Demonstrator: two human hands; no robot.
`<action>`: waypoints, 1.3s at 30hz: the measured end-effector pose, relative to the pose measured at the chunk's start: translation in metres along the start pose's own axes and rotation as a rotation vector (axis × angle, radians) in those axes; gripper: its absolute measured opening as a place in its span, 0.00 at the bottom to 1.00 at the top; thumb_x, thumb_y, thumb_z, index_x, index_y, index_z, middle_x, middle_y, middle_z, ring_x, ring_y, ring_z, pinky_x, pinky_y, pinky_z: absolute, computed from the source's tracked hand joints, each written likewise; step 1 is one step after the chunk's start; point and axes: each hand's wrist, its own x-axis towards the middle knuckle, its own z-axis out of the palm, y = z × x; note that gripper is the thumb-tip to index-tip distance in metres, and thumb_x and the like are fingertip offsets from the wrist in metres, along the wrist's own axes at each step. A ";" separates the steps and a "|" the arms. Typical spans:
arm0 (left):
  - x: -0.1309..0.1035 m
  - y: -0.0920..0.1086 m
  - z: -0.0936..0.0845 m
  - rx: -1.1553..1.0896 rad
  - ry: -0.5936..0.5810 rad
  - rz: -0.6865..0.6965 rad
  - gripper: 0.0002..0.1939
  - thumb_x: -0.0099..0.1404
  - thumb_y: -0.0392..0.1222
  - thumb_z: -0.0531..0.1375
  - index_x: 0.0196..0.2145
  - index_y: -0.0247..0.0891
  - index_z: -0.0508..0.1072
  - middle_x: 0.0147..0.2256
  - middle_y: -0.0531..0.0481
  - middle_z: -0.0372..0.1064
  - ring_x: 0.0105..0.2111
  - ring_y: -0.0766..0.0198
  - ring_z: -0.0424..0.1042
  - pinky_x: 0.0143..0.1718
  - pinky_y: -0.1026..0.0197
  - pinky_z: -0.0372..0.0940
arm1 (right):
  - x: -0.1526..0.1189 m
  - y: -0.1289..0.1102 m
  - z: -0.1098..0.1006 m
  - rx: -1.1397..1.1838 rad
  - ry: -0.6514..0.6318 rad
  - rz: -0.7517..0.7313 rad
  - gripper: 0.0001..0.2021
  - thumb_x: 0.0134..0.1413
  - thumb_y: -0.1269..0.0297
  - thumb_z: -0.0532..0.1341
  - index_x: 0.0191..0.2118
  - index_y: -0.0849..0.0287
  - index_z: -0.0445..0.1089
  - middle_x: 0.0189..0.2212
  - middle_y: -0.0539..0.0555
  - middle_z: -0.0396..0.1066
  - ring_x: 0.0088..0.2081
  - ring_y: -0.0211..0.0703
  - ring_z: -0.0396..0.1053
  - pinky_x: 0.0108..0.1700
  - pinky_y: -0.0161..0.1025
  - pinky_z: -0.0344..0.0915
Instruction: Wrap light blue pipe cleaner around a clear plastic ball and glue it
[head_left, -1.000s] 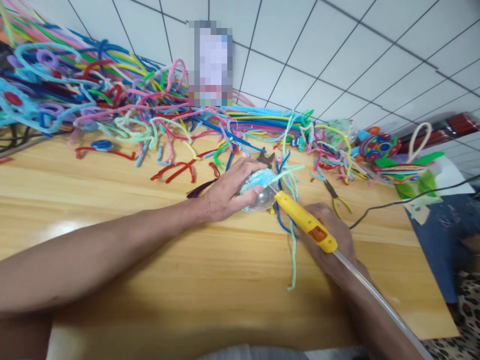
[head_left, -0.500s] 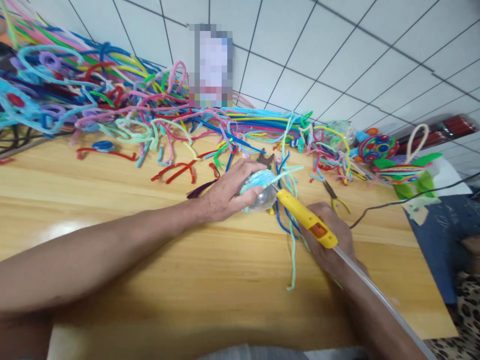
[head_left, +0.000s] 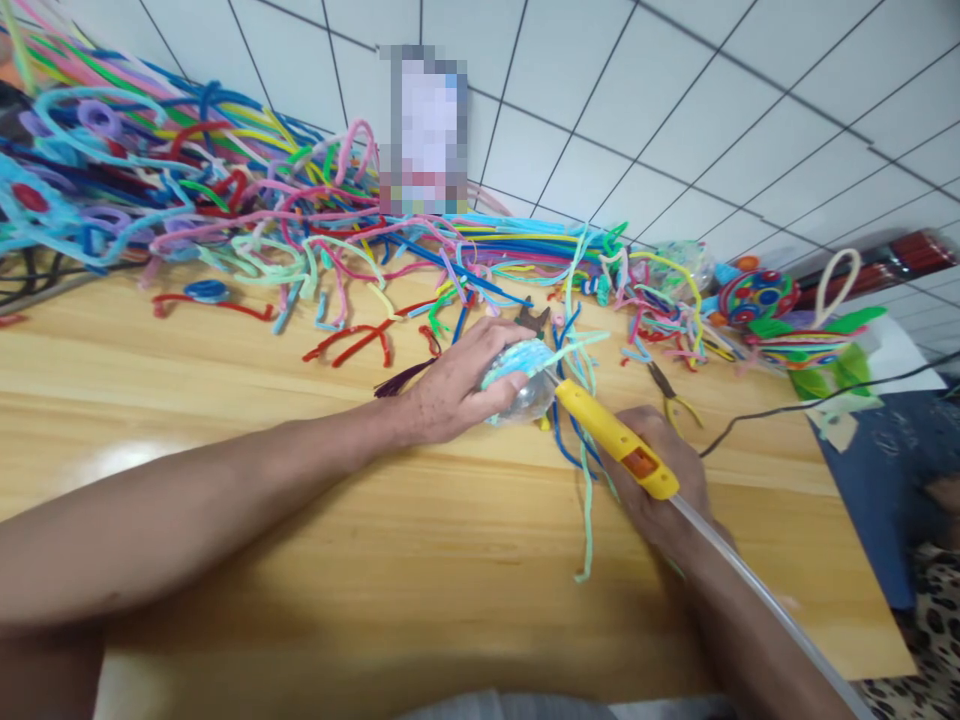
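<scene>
Right hand (head_left: 664,450) wrapped round yellow glue gun (head_left: 615,438), nozzle at right edge of clear ball (head_left: 531,402); contact unclear. Left hand (head_left: 459,385) gripping ball from above, near middle of bench (head_left: 337,570). Light-blue coil (head_left: 526,356) over ball's top, lower side bare: looks part-covered, uncovered portion left. Pale-green stem (head_left: 581,346) juts loose beside coil. Farther: pliers (head_left: 663,386), then pipe-cleaner heap (head_left: 292,215) along wall (head_left: 570,90).
</scene>
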 end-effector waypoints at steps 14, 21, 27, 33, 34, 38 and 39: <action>0.001 0.003 -0.001 -0.014 -0.017 -0.020 0.20 0.81 0.47 0.55 0.65 0.41 0.67 0.61 0.39 0.73 0.65 0.49 0.70 0.69 0.43 0.66 | 0.001 0.001 0.000 -0.003 0.012 -0.027 0.03 0.73 0.61 0.61 0.44 0.51 0.70 0.34 0.53 0.76 0.31 0.46 0.74 0.32 0.42 0.68; 0.000 0.002 -0.001 -0.021 -0.022 -0.014 0.20 0.81 0.46 0.56 0.66 0.41 0.67 0.61 0.39 0.72 0.65 0.49 0.70 0.69 0.42 0.66 | 0.001 0.002 0.001 -0.006 0.025 -0.051 0.03 0.72 0.62 0.61 0.45 0.53 0.70 0.34 0.53 0.76 0.30 0.45 0.73 0.31 0.42 0.68; 0.001 0.003 -0.001 -0.027 -0.009 -0.012 0.20 0.80 0.46 0.56 0.65 0.41 0.67 0.61 0.39 0.73 0.65 0.49 0.71 0.70 0.43 0.66 | 0.001 0.000 0.000 -0.023 -0.003 -0.091 0.02 0.70 0.65 0.62 0.45 0.52 0.70 0.34 0.53 0.76 0.32 0.46 0.75 0.31 0.41 0.68; 0.001 0.003 -0.001 -0.021 0.009 0.006 0.19 0.81 0.46 0.56 0.65 0.40 0.68 0.60 0.38 0.73 0.64 0.49 0.71 0.68 0.43 0.66 | 0.002 -0.001 0.000 -0.017 0.035 -0.104 0.03 0.71 0.67 0.63 0.47 0.53 0.70 0.35 0.51 0.76 0.32 0.43 0.75 0.32 0.39 0.68; 0.001 0.002 -0.001 -0.020 0.007 0.007 0.19 0.81 0.46 0.56 0.65 0.40 0.68 0.60 0.38 0.73 0.63 0.49 0.71 0.68 0.43 0.66 | 0.002 -0.001 0.001 -0.011 0.042 -0.094 0.03 0.71 0.67 0.62 0.46 0.53 0.69 0.35 0.51 0.76 0.31 0.43 0.74 0.32 0.39 0.68; 0.001 0.002 0.000 -0.018 0.002 0.008 0.19 0.81 0.46 0.56 0.65 0.40 0.67 0.60 0.39 0.73 0.63 0.49 0.71 0.68 0.43 0.67 | 0.002 0.001 0.001 0.013 0.041 -0.069 0.01 0.71 0.66 0.62 0.45 0.52 0.69 0.34 0.52 0.76 0.31 0.45 0.74 0.33 0.41 0.69; 0.001 0.002 -0.001 -0.015 0.002 0.011 0.19 0.81 0.46 0.56 0.65 0.40 0.67 0.60 0.39 0.73 0.64 0.49 0.71 0.68 0.43 0.66 | 0.002 0.001 0.001 0.015 0.038 -0.066 0.01 0.71 0.65 0.62 0.45 0.52 0.69 0.34 0.52 0.76 0.31 0.46 0.74 0.33 0.42 0.70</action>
